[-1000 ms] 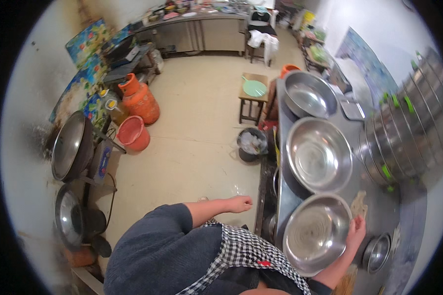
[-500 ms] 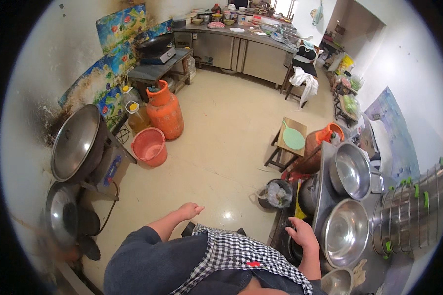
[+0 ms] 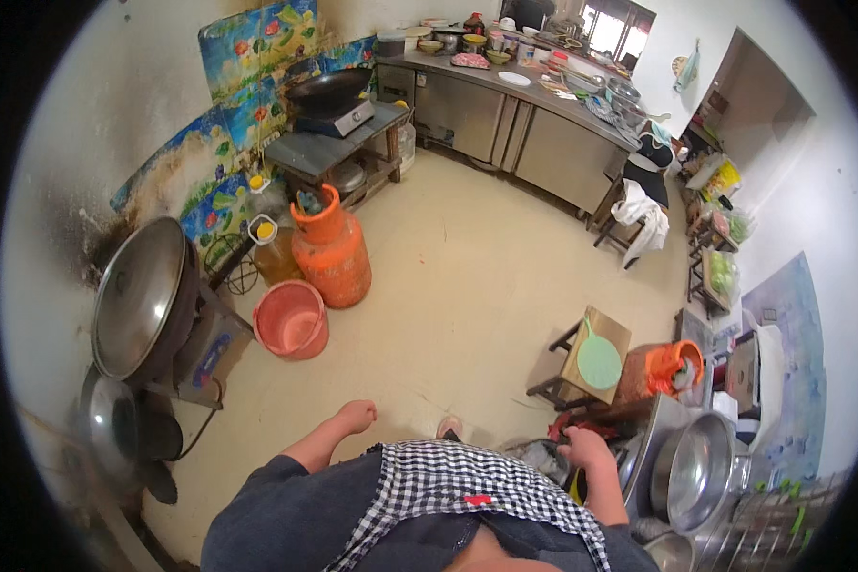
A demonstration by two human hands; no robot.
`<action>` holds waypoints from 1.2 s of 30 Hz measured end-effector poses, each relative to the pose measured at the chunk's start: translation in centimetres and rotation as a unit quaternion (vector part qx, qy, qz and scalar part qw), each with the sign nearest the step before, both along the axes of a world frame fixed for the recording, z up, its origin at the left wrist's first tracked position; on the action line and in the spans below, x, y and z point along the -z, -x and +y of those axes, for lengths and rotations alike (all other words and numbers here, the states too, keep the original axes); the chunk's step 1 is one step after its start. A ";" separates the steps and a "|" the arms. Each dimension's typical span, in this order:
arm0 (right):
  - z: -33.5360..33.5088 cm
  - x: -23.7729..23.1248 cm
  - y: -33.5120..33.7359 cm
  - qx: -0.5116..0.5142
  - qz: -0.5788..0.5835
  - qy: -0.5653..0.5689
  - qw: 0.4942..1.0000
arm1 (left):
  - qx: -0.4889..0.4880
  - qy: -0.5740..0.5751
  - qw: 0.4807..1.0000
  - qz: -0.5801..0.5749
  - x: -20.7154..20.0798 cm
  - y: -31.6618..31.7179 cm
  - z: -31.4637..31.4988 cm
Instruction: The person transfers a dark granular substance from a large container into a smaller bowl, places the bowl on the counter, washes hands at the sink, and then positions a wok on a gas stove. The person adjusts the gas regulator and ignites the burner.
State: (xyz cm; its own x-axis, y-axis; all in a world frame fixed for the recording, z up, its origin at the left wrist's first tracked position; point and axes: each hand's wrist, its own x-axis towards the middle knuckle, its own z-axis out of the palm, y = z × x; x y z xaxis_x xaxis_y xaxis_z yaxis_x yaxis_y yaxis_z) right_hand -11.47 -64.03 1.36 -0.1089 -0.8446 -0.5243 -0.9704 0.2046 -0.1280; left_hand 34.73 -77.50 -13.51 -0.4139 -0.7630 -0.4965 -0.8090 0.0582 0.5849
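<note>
My left hand (image 3: 357, 417) hangs over the bare floor in front of my checkered apron (image 3: 477, 477). Its fingers are curled in and nothing shows in them. On the other side, my right hand (image 3: 586, 448) is held out with thumb and fingers apart, holding nothing. Under and beside it is a bin with a clear plastic bag (image 3: 541, 458), partly hidden by the apron and arm. A metal counter with a large steel basin (image 3: 693, 472) stands just to the right of that hand. One of my shoes (image 3: 450, 426) shows below the apron.
On the left are a big wok (image 3: 141, 298), a red bucket (image 3: 292, 321), an orange gas cylinder (image 3: 332, 253) and oil jugs (image 3: 275, 250). Ahead right, a wooden stool (image 3: 608, 334) bears a green lidlike disc (image 3: 600, 362). A long counter (image 3: 562, 143) crosses the back.
I have moved forward; the stool, bin and steel basins sit nearer and lower in view. My left fingers have curled in more. A shoe has come into view.
</note>
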 end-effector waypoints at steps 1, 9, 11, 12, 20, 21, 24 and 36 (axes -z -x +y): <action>-3.9 -0.2 0.6 -0.009 0.010 -0.013 1.000 | -0.020 -0.002 1.000 -0.004 -0.6 -0.1 -1.6; -33.0 -3.0 -2.3 -0.195 -0.119 0.132 0.965 | -0.122 0.001 0.992 -0.015 -0.6 0.4 -13.4; -39.4 -1.5 -3.0 -0.205 -0.165 0.101 0.959 | -0.188 -0.075 0.979 -0.002 1.0 0.4 -16.7; -42.2 0.0 -3.2 -0.190 -0.182 0.072 0.962 | -0.217 -0.118 0.969 -0.007 1.6 0.0 -18.2; -49.8 15.3 8.5 -0.082 -0.071 -0.111 0.988 | -0.037 -0.006 0.998 -0.046 1.3 1.0 -42.2; -49.5 16.6 10.3 -0.057 -0.059 -0.143 0.986 | -0.032 0.021 0.999 -0.033 0.4 1.7 -45.7; -49.6 20.0 14.7 0.140 -0.101 -0.291 0.941 | -0.091 0.040 0.995 0.010 -2.3 3.7 -55.2; -93.3 19.6 17.1 -0.132 -0.027 -0.071 0.988 | -0.309 0.092 0.942 0.092 -1.5 2.9 -75.3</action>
